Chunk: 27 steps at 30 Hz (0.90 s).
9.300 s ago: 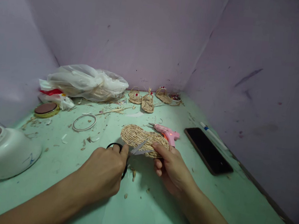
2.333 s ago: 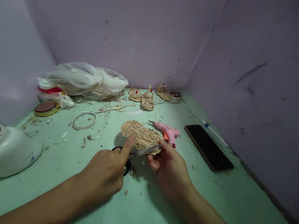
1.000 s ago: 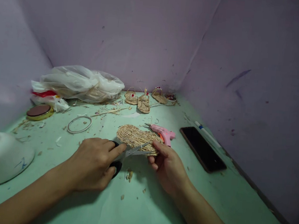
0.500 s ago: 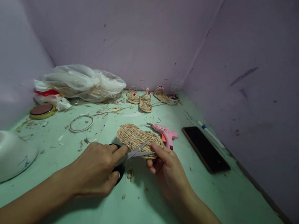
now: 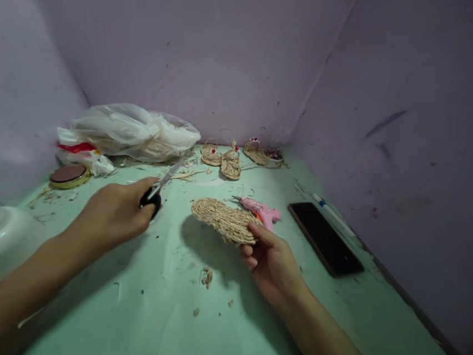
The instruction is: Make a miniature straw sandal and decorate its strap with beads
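1. Clamped in the left hand (image 5: pixel 112 207), fingers and thumb closed around the handles: a pair of scissors with black handles and grey metal blades (image 5: pixel 151 201). Raised over the table, pointing away toward the far side; too blurred along the blades to tell whether spread or together.
2. Pinched in the right hand (image 5: pixel 272 262), thumb on top and fingers underneath: a flat, tan, shoe-sole-shaped piece of coiled straw cord (image 5: pixel 224 220). Gripped by the right end, held in the air near the middle of the table, with a shadow beneath; well apart from the scissors.
3. Just behind the straw piece and partly hidden by it: a pink glue gun with an orange trigger (image 5: pixel 261 209), nozzle to the left. Impossible to tell whether touching.
4. To the right, lying flat: a black-screened phone (image 5: pixel 325 239), and beside it a slim white pen with a blue band (image 5: pixel 335 216).
5. Along the back: small woven straw sandals with red beads (image 5: pixel 231 170), next to a crumpled, translucent white plastic bag (image 5: pixel 136 131).
6. Below the straw piece: small brown fibre scraps (image 5: pixel 207 278), scattered on the pale green tabletop (image 5: pixel 188 334).
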Tool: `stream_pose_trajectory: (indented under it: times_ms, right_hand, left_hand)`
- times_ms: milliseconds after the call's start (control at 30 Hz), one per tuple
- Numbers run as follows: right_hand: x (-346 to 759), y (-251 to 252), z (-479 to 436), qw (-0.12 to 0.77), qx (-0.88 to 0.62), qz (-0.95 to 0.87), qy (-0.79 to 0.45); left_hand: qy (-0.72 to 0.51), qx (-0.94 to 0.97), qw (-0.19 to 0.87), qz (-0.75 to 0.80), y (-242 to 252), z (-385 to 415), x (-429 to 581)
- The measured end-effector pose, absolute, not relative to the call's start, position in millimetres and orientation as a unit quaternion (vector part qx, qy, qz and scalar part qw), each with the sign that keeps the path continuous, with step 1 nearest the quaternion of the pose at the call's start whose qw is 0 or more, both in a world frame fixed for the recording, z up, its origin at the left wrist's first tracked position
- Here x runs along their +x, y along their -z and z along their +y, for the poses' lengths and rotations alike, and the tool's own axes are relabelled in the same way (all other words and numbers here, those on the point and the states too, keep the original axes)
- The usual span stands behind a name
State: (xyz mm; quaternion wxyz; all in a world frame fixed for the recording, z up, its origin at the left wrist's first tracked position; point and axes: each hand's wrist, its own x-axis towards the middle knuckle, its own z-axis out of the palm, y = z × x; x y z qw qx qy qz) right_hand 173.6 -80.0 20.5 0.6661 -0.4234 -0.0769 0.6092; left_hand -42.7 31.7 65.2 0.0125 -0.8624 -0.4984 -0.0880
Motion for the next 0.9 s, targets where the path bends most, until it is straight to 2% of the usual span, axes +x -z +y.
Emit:
stream_pose_trajectory:
  times_ms: [67, 267, 467, 800, 900]
  right_hand:
    - [174.7, -20.7, -80.2, 0.662, -0.426, -0.089, -0.610]
    - [172.0, -18.1, -83.0, 0.625, -0.444, -0.212, -0.605]
    - [167.6, -18.7, -86.6, 0.597, -0.445, -0.312, -0.590]
    - [168.2, -12.2, -82.6, 0.580, -0.524, -0.264, -0.565]
    - [170.2, -11.5, -83.5, 0.573, -0.528, -0.304, -0.548]
  left_hand:
    - [0.002, -0.843, 0.074, -0.532, -61.7, 50.6, -52.7]
    - [-0.084, -0.861, 0.044, -0.499, -33.5, 77.4, -68.1]
    - [-0.095, -0.862, 0.042, -0.496, -34.6, 71.4, -69.7]
    - [-0.063, -0.834, 0.054, -0.545, -37.6, 69.3, -64.8]
    - [-0.051, -0.826, 0.036, -0.560, -45.8, 73.0, -66.8]
